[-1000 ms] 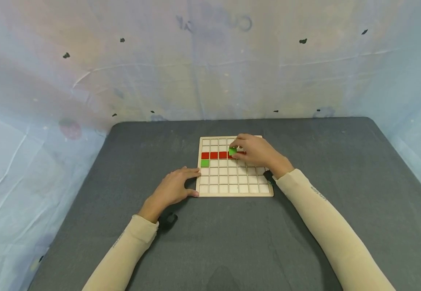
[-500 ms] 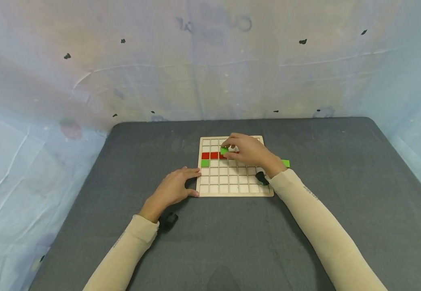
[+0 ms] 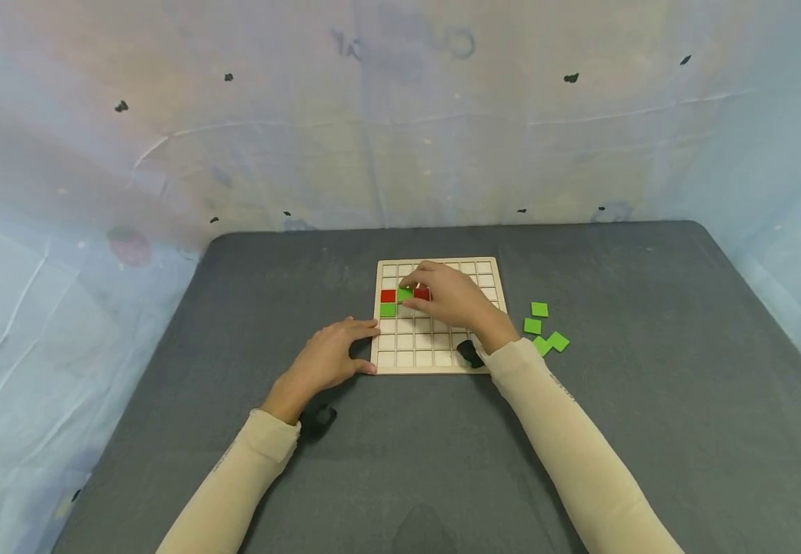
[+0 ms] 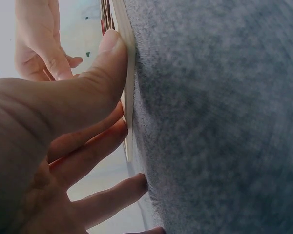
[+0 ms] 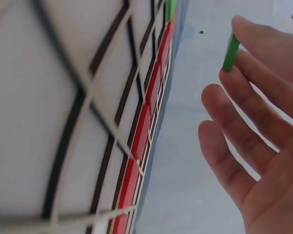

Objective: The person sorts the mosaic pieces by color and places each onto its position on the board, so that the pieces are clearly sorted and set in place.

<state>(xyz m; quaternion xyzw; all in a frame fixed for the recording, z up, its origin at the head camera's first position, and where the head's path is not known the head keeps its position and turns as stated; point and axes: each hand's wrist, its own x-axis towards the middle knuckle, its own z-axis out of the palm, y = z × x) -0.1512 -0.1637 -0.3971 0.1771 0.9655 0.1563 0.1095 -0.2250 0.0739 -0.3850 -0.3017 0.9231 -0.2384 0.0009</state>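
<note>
A light wooden board (image 3: 405,345) with a grid of square cells lies on the dark table. Red square tiles (image 3: 388,296) fill part of one row, and a green tile (image 3: 388,310) sits in the leftmost cell of the row nearer me. My right hand (image 3: 454,296) pinches another green tile (image 5: 230,52) between thumb and fingers, held over the red row and hiding some of it. At the board's left edge rests my left hand (image 3: 325,355), fingers extended; its thumb (image 4: 110,53) touches the edge in the left wrist view.
Several loose green tiles (image 3: 539,309) lie on the dark table (image 3: 400,462) right of the board, beside my right forearm. A pale sheet (image 3: 400,138) with dark spots hangs behind the table and along its sides.
My right hand has moved left across the board with the green tile, from over the middle to near the left end of the red row. The loose green tiles have come into view.
</note>
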